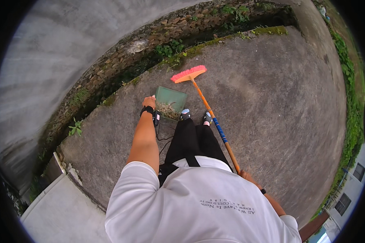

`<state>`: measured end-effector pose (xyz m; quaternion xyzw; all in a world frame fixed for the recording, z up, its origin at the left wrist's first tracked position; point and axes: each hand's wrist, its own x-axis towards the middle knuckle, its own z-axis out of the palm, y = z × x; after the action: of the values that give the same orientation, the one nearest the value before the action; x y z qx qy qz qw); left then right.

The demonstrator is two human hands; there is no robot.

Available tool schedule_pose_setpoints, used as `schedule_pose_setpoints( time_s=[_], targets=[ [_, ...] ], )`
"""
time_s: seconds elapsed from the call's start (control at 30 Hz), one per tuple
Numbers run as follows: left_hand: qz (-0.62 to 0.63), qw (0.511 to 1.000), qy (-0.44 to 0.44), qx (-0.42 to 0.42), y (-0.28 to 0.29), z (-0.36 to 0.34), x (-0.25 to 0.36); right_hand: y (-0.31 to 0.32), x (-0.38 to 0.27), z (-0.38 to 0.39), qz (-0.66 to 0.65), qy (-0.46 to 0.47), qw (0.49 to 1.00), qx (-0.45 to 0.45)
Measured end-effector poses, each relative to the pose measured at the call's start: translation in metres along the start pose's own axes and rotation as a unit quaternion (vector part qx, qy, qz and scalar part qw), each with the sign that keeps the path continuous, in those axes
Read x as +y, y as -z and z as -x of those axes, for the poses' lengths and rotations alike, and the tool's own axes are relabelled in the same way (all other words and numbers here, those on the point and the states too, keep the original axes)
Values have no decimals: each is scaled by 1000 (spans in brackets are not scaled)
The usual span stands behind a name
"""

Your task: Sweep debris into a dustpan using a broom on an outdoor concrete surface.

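Observation:
My left hand is closed at the upper left side of a green dustpan, gripping it; its fingertips are partly hidden. Dry leaves and debris lie in the pan. A black band and a small device with a cable are at my left wrist. My right hand is wrapped round the orange-brown handle of a broom, low on the right beside my body. The handle has a blue striped section and runs up to the pink-bristled head, resting on the concrete beyond my feet.
I stand on a concrete slab. Its mossy far edge borders a weedy trench with a stone wall and a grey rendered wall. A white ledge and pipe are at lower left, greenery and a building at right.

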<state>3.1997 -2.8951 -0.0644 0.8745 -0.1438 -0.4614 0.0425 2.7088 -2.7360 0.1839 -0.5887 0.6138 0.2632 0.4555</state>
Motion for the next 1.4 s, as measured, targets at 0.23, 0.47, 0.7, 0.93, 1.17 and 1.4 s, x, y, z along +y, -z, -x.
schedule_pose_setpoints(
  time_s=[0.23,0.47,0.7,0.93,1.17,1.4],
  targets=[
    [-57,990,-128,31,-13,-48,-4,-1,21,48,-91,26,995,-19],
    [-100,989,-112,-6,-30,-42,-2,28,-36,15,-60,-1,998,36],
    [-123,983,-137,-1,-48,-77,-37,26,-54,-42,-10,41,998,49],
    [9,989,-108,96,-61,-114,-62,13,-7,6,11,36,999,2],
    [34,971,-205,121,-65,-97,-60,16,7,50,-56,5,998,25],
    [-55,983,-138,111,-60,-79,-50,21,-25,14,-30,-22,995,93]
  ],
)
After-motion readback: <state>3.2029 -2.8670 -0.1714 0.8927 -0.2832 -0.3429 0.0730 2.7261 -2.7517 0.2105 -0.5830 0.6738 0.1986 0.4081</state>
